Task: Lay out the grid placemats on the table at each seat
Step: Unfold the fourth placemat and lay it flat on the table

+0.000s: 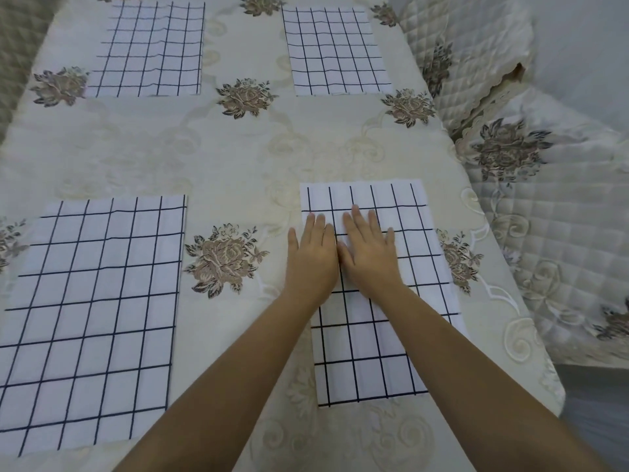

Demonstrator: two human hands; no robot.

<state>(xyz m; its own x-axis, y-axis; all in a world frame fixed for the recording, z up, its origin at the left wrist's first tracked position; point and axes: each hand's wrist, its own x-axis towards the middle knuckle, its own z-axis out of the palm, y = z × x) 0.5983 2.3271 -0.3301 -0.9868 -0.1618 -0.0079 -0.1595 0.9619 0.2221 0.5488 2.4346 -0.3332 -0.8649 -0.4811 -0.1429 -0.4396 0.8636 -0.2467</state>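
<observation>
The near-right white fabric placemat with a dark grid [374, 352] lies flat under both hands. The left hand [311, 260] straddles its left edge and the right hand [369, 257] rests on it. The fingers [355, 221] are straight and close together, pressing down and holding nothing. Three matching mats lie well apart: a near-left placemat [92, 318], a far-left placemat [149, 49] and a far-right placemat [337, 52]. The table [238, 158] wears cream cloth with embroidered brown roses [231, 260]. A quilted cream chair cover [476, 46] stands at the right.

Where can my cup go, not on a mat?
Widest bare tablecloth: the band between far left placemat, far right placemat and the near pair. A narrower strip separates near left placemat from near right placemat, where left hand and right hand press flat.
</observation>
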